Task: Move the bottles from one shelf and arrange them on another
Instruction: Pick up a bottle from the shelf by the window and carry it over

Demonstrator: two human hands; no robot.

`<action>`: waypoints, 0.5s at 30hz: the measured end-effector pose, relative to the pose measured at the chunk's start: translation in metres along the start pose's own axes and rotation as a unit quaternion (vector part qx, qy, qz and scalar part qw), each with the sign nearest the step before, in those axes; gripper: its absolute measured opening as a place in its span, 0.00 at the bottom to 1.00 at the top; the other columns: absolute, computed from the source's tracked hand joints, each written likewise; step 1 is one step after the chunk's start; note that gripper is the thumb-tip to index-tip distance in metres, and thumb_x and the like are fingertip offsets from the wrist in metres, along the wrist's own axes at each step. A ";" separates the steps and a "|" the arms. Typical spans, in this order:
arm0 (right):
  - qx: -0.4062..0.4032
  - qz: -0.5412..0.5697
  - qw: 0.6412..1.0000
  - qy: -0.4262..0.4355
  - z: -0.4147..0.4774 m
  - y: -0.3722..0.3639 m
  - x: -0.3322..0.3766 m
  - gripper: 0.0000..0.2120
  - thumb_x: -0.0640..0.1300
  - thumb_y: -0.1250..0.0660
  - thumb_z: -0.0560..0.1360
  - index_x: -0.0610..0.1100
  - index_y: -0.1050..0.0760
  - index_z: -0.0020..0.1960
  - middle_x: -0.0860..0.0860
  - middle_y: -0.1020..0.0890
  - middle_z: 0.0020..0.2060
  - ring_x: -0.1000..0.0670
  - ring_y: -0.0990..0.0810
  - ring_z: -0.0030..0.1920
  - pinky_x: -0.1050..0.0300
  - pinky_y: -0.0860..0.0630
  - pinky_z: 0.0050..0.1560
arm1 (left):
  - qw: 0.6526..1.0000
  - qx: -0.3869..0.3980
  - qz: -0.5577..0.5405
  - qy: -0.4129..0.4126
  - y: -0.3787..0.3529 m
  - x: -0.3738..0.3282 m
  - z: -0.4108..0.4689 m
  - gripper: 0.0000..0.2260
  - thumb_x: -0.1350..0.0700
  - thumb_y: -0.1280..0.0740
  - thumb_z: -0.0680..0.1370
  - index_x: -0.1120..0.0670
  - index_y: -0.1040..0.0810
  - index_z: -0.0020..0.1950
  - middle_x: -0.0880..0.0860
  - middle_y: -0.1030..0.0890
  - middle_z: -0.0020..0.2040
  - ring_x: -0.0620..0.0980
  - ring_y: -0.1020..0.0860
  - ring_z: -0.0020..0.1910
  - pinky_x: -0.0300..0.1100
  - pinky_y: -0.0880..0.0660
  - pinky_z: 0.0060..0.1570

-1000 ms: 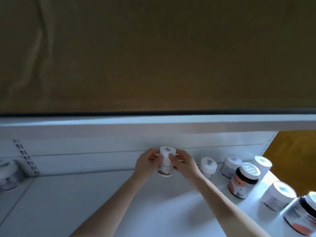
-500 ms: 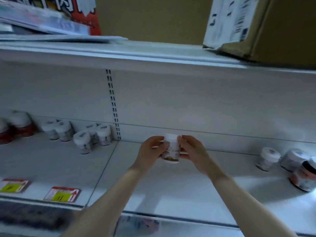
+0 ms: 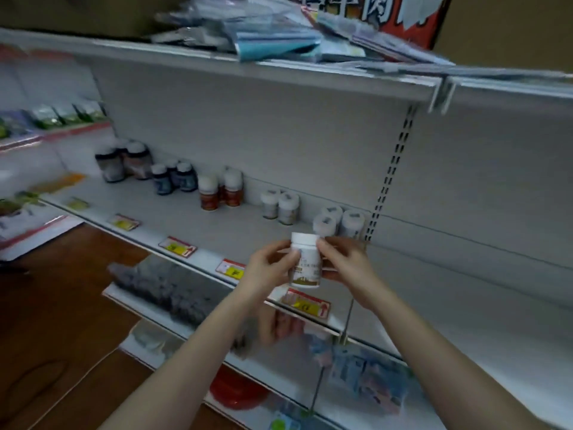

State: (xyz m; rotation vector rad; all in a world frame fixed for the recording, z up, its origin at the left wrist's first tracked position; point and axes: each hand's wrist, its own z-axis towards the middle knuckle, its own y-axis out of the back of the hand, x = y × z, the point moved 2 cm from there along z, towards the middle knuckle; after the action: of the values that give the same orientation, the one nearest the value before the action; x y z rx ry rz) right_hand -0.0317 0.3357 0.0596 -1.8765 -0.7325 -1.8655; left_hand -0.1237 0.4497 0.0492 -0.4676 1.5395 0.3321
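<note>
Bottle point(image 3: 305, 265), print unreadable, gripped between left hand point(image 3: 269, 269) and right hand point(image 3: 348, 262).

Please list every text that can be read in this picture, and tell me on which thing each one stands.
"肉": large white character on the red sign above the top shelf, cut off by the frame; its neighbours are unclear.
White bottle, held: label print too blurred to read.
Red and yellow price tags on the shelf edge: too blurred to read.

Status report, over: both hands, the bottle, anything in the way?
Left hand and right hand both grip the white bottle, upright, off the shelf. Cluster of white-capped bottles stands just behind it.
</note>
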 end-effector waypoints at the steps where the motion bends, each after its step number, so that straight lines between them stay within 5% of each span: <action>1: 0.019 -0.005 1.000 -0.001 0.007 -0.017 0.001 0.10 0.46 0.37 0.76 0.42 0.25 0.54 0.46 0.19 0.46 0.50 0.19 0.44 0.60 0.20 0.40 | 1.000 -0.019 0.002 -0.002 0.017 -0.001 -0.001 0.07 0.60 0.37 0.77 0.54 0.25 0.53 0.54 0.20 0.45 0.45 0.21 0.40 0.39 0.23 0.42; 5: 0.071 -0.003 0.997 -0.008 0.038 -0.074 0.000 0.04 0.46 0.36 0.76 0.46 0.26 0.48 0.50 0.20 0.41 0.54 0.20 0.39 0.64 0.23 0.35 | 0.997 -0.074 0.004 -0.001 0.078 0.001 0.004 0.08 0.59 0.37 0.77 0.54 0.24 0.54 0.54 0.19 0.45 0.51 0.22 0.45 0.48 0.25 0.49; 11: 0.124 -0.018 0.992 -0.013 0.101 -0.127 0.006 0.16 0.48 0.35 0.75 0.39 0.28 0.58 0.46 0.19 0.46 0.49 0.18 0.43 0.59 0.20 0.42 | 0.996 -0.088 -0.002 0.016 0.140 0.001 0.049 0.12 0.56 0.37 0.77 0.58 0.25 0.59 0.52 0.20 0.46 0.49 0.21 0.43 0.40 0.23 0.45; 15: 0.125 -0.026 0.992 -0.010 0.137 -0.140 0.010 0.12 0.50 0.35 0.75 0.45 0.26 0.55 0.47 0.19 0.48 0.49 0.17 0.47 0.56 0.19 0.47 | 0.997 -0.064 -0.001 0.036 0.160 -0.007 0.084 0.13 0.54 0.38 0.78 0.58 0.28 0.60 0.54 0.20 0.49 0.45 0.20 0.42 0.30 0.23 0.34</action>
State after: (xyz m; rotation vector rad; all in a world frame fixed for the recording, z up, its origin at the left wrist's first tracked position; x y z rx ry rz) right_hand -0.0089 0.5304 0.0529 -1.7354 -0.9798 -1.6974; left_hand -0.1289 0.6303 0.0414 -0.5867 1.5945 0.4172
